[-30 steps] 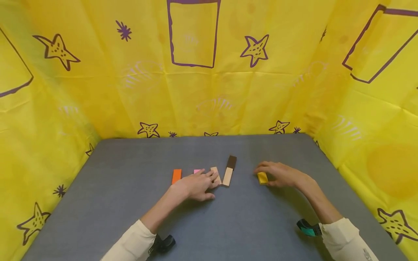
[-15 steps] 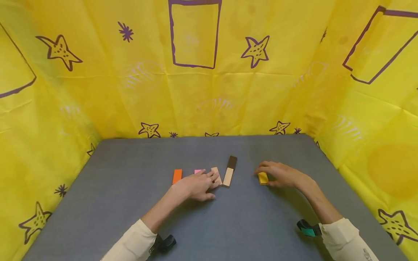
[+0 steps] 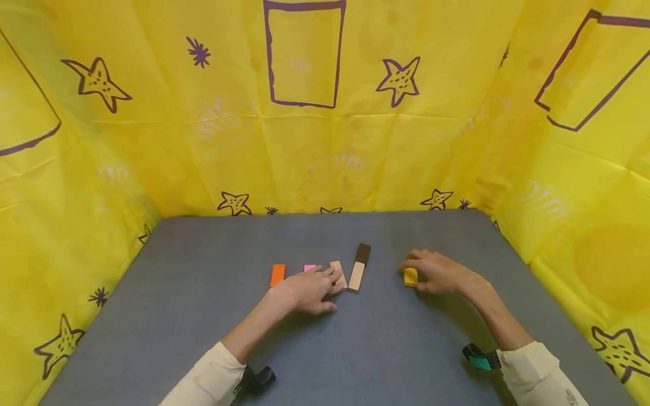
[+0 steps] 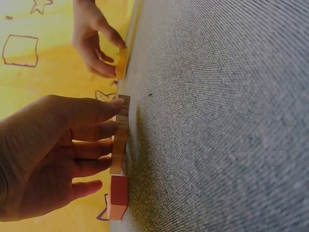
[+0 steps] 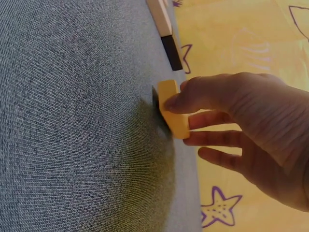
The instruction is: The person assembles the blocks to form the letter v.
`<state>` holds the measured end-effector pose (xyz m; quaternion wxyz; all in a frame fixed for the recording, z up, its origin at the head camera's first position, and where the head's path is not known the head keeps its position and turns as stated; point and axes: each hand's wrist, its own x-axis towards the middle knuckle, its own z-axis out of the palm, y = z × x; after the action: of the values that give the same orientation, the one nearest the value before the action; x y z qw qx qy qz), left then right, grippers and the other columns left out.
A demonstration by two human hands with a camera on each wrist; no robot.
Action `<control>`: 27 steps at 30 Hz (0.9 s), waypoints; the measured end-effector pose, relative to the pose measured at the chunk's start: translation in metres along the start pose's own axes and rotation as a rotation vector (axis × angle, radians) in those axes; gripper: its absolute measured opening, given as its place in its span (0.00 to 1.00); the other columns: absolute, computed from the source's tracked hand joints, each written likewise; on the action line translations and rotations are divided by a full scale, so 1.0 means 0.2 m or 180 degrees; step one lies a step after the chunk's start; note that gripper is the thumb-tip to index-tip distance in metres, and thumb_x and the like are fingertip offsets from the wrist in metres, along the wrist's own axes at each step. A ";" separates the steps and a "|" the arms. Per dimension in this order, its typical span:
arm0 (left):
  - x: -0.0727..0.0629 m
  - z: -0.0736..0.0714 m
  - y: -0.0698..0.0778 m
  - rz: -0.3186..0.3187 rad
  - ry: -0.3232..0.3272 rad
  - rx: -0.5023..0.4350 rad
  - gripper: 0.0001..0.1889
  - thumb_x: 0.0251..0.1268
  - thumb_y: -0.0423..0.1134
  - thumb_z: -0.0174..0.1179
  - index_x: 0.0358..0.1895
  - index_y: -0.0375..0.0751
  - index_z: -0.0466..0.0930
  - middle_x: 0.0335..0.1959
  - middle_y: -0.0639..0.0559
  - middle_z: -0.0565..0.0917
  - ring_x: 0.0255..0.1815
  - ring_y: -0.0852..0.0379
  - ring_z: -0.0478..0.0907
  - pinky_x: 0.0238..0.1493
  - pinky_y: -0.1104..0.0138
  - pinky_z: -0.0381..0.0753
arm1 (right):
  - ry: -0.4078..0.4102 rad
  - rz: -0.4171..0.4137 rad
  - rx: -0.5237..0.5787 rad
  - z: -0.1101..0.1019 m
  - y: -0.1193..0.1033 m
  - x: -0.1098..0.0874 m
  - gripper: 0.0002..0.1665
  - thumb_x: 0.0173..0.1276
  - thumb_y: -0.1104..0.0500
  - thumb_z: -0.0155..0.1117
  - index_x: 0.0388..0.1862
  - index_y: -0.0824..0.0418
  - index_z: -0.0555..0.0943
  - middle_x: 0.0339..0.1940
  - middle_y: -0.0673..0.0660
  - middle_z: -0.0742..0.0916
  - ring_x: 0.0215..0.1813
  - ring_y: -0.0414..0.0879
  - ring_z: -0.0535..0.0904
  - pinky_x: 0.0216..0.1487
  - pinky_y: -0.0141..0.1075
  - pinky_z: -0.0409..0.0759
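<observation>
My left hand (image 3: 307, 290) reaches over the row of blocks with fingers loosely extended. Its fingertips lie over a light wooden block (image 3: 335, 265), and the hand partly covers a pink block (image 3: 310, 268). Just right of these, a pale wooden block (image 3: 357, 276) touches a dark brown block (image 3: 363, 252) end to end. Over to the right, my right hand (image 3: 440, 272) pinches a yellow block (image 5: 174, 113) between thumb and fingers, low at the table. Dark printed marks show on two block ends in the left wrist view.
An orange block (image 3: 277, 275) lies at the left end of the row. Grey cloth covers the table (image 3: 355, 349). Yellow printed curtains (image 3: 304, 158) enclose its back and sides. Black straps with mounts (image 3: 259, 380) hang under both wrists.
</observation>
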<state>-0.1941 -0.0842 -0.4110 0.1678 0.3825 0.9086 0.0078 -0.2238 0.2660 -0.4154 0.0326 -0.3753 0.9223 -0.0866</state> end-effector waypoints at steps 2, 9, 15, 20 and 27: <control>0.00 0.00 0.00 0.0002 -0.0006 -0.0001 0.32 0.78 0.53 0.59 0.80 0.50 0.66 0.86 0.46 0.58 0.88 0.48 0.53 0.88 0.52 0.52 | 0.0048 0.0017 -0.0020 0.00 0.00 0.00 0.22 0.64 0.63 0.74 0.58 0.56 0.86 0.55 0.58 0.85 0.55 0.55 0.81 0.56 0.54 0.84; 0.01 0.00 -0.01 -0.0013 0.0018 0.0005 0.32 0.77 0.54 0.60 0.79 0.50 0.67 0.86 0.46 0.59 0.88 0.48 0.54 0.88 0.52 0.52 | 0.0280 -0.0061 -0.0138 -0.03 0.01 0.05 0.20 0.64 0.61 0.74 0.56 0.58 0.87 0.54 0.59 0.85 0.52 0.54 0.81 0.54 0.54 0.83; 0.01 0.00 -0.01 -0.0033 -0.0004 -0.0076 0.32 0.77 0.55 0.60 0.79 0.50 0.67 0.86 0.47 0.58 0.88 0.49 0.55 0.88 0.52 0.52 | 0.0417 -0.0079 -0.0179 -0.07 0.01 0.13 0.20 0.65 0.61 0.75 0.56 0.60 0.87 0.53 0.60 0.86 0.52 0.56 0.82 0.53 0.53 0.84; 0.01 0.00 -0.01 -0.0032 -0.0007 -0.0099 0.32 0.77 0.54 0.60 0.79 0.50 0.68 0.86 0.46 0.58 0.87 0.48 0.55 0.88 0.52 0.52 | 0.0427 -0.0041 -0.0157 -0.09 0.01 0.23 0.19 0.66 0.60 0.73 0.56 0.60 0.87 0.53 0.61 0.85 0.52 0.57 0.82 0.54 0.55 0.84; 0.00 0.00 -0.01 -0.0020 -0.0002 -0.0110 0.32 0.77 0.55 0.60 0.79 0.50 0.68 0.86 0.46 0.59 0.87 0.48 0.55 0.88 0.52 0.53 | 0.0399 0.0072 -0.0059 -0.10 0.03 0.41 0.20 0.69 0.58 0.70 0.58 0.60 0.86 0.55 0.62 0.85 0.55 0.59 0.81 0.57 0.58 0.82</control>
<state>-0.1958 -0.0859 -0.4120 0.1746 0.3767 0.9094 0.0229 -0.2884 0.2156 -0.3970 -0.0277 -0.3590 0.9274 -0.1011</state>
